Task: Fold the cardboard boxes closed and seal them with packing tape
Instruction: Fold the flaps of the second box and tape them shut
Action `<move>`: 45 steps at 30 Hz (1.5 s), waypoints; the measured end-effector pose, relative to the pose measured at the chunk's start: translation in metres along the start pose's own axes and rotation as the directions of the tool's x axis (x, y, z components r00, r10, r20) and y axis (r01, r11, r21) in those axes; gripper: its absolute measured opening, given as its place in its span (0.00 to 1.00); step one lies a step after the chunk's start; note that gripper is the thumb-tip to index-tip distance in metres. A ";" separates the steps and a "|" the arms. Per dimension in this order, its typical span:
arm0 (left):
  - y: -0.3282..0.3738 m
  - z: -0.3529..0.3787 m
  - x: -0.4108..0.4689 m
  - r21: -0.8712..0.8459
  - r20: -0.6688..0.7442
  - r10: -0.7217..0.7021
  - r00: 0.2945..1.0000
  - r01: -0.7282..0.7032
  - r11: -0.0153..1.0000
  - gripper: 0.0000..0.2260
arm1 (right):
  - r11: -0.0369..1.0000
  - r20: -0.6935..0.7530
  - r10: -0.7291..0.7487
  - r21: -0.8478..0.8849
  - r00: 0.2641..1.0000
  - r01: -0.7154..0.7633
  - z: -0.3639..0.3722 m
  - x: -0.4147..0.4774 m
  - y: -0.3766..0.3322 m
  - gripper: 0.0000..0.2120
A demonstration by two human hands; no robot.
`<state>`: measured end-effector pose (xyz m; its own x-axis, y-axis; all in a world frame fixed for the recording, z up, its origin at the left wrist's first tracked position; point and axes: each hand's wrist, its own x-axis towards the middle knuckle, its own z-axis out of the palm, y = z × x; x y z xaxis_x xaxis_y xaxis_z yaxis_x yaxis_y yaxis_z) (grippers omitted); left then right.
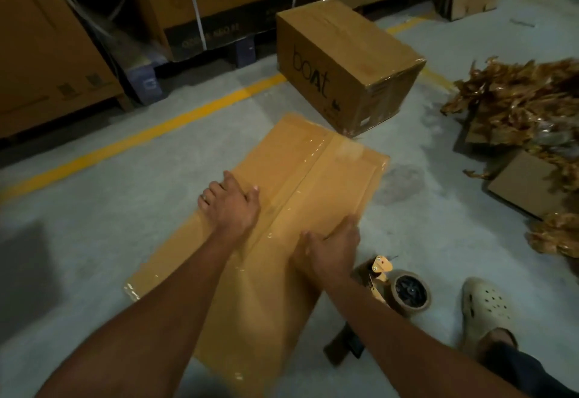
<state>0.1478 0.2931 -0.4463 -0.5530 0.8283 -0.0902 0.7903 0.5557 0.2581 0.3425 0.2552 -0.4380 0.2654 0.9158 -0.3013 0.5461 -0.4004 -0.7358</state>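
1. The box (275, 159) you work on lies on the floor (94, 225) directly in front of you. Its flaps are folded shut, and a strip of clear tape (313, 175) runs along the middle seam to the far end.
2. Your left hand (230, 206) rests on the top near the left edge, with the thumb spread toward the seam. Its fingers reach the edge and the tips go out of sight there, so I cannot tell if they hook over it or only press.
3. Your right hand (332, 247) lies on the top by the right edge, fingers stretched out along the cardboard and holding nothing.
4. I judge the step in hand to be pressing down or steadying this box, now that the seam tape is laid. Your arms hide the near end, so it is not clear whether the tape reaches it.
5. The tape dispenser (382, 269) lies on the floor just beside the box, at your right, near your shoe (487, 306). No hand touches it.
6. The next move probably calls for one of two things. Either rub the tape flat along the seam, or take the dispenser with the right hand and tape the end edges while the left hand stops the box from sliding.
7. A second box (344, 62) stands further away, with tape shining on its top and corners. It looks sealed.
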 end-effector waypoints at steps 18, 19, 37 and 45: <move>-0.047 -0.028 0.038 0.165 0.212 0.304 0.929 -0.341 0.926 0.43 | 0.822 0.086 -0.257 -0.505 0.963 0.265 -0.007 -0.046 -0.018 0.19; -0.029 -0.023 0.038 0.149 0.238 0.300 0.924 -0.340 0.929 0.42 | 0.769 0.076 -0.302 -0.569 0.950 0.290 -0.011 -0.022 -0.021 0.21; -0.006 -0.017 -0.084 0.182 0.288 0.131 0.949 -0.188 0.965 0.47 | 0.877 0.493 -0.147 -0.336 0.858 0.343 -0.031 -0.067 0.044 0.43; 0.016 0.000 -0.047 0.203 0.255 0.539 0.803 -0.590 0.782 0.34 | 0.911 0.121 0.398 0.061 0.909 -0.407 -0.047 -0.038 0.132 0.18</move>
<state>0.1866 0.2636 -0.4375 0.0496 0.9827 -0.1783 0.9974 -0.0396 0.0594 0.4417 0.1664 -0.4958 0.3626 0.6769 -0.6406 0.3407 -0.7361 -0.5849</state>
